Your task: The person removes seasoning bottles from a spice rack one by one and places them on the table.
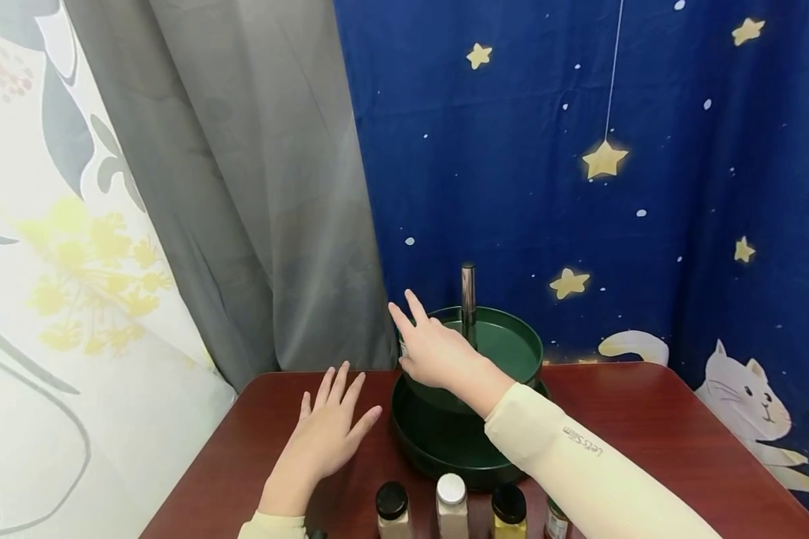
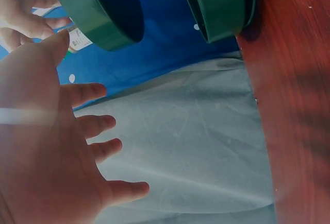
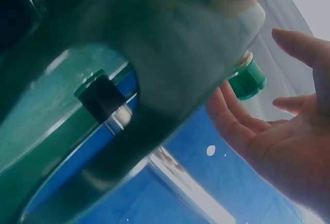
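Note:
A dark green two-tier round tray with a metal post stands on the table. My right hand reaches over the left rim of its upper tier, fingers extended. Close by those fingers is a small jar with a label; its green lid shows beyond the tier's edge in the right wrist view. The fingers partly hide the jar, and no curled grip on it shows. Left of the tray, my left hand hovers palm down with fingers spread, holding nothing.
Along the near side of the tray stand a black-capped bottle, a white-capped bottle, a black-capped yellow bottle and a small labelled jar. Grey curtain and blue star-patterned curtain hang behind the reddish-brown table.

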A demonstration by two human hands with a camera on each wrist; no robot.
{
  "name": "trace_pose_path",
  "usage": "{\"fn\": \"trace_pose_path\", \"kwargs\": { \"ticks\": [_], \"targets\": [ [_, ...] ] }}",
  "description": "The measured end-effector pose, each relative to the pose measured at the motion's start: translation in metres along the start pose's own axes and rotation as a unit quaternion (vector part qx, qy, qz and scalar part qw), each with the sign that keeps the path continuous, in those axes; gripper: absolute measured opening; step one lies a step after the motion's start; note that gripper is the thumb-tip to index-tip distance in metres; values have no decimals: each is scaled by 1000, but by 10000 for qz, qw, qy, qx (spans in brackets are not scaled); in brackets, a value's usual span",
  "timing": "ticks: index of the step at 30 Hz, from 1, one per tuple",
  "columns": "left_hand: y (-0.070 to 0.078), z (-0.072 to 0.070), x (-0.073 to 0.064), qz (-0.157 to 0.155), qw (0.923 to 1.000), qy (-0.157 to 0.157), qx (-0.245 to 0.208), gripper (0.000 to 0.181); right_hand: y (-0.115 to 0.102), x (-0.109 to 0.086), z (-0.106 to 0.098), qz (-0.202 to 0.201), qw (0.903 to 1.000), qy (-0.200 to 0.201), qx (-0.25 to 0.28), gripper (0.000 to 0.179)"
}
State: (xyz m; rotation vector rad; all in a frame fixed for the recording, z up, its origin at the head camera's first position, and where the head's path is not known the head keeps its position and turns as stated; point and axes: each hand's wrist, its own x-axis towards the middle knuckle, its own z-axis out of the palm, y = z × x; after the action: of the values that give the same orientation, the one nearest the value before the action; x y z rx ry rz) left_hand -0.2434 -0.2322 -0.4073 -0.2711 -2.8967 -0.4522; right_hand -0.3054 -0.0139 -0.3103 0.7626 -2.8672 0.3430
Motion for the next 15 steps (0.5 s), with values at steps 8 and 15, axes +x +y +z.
{"fn": "trace_pose_path", "kwargs": {
  "ticks": [8,15],
  "targets": [
    [-1,1,-4,-52,10000,-54,28,77,3,-2,7,-111,9991,-213,-340,76],
    [0,0,-3,-35,10000,-55,-55,76,8,-4,7,-564,9966,521,-291,39]
  ]
}}
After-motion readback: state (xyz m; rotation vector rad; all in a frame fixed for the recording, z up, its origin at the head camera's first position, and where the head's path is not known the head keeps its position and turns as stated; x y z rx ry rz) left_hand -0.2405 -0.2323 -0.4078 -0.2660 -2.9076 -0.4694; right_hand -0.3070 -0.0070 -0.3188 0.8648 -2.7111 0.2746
